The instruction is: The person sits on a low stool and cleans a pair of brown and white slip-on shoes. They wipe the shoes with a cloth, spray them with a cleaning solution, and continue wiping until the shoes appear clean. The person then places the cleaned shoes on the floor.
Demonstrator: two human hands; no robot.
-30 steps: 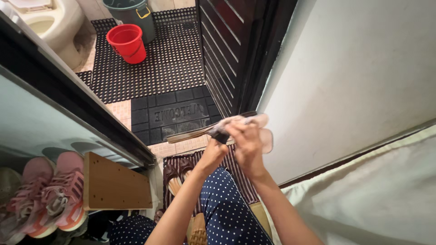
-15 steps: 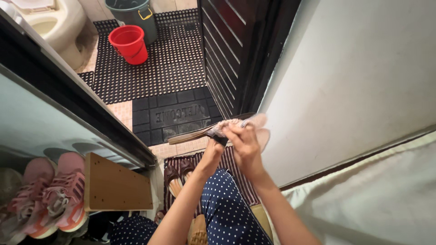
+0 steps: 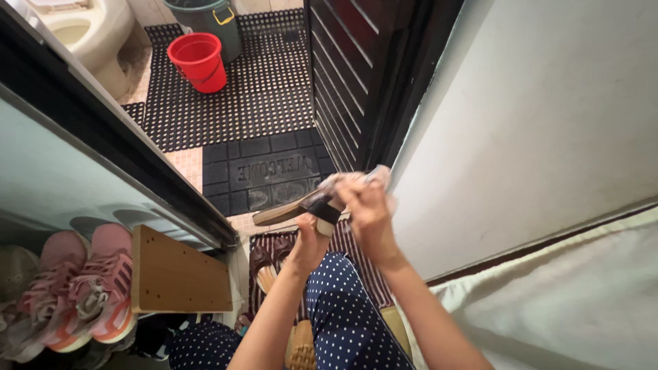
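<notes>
A flat brown sandal (image 3: 288, 210) with a dark strap is held up in front of me, its sole pointing left. My left hand (image 3: 310, 241) grips it from below near the strap. My right hand (image 3: 364, 207) presses a pale pinkish cloth (image 3: 375, 177) against the sandal's right end. Both hands hover above my polka-dot clad knee (image 3: 343, 308) and a striped floor mat (image 3: 356, 257).
Another brown sandal (image 3: 264, 264) lies on the striped mat. Pink sneakers (image 3: 75, 288) sit on a shelf at left beside a wooden board (image 3: 179, 279). Ahead lie a black rubber doormat (image 3: 264, 171), a red bucket (image 3: 199, 62), a grey bin and a toilet. A white wall stands at right.
The sandal has tilted and dropped slightly at its left end. My right hand with the cloth has shifted a little left along the sandal.
</notes>
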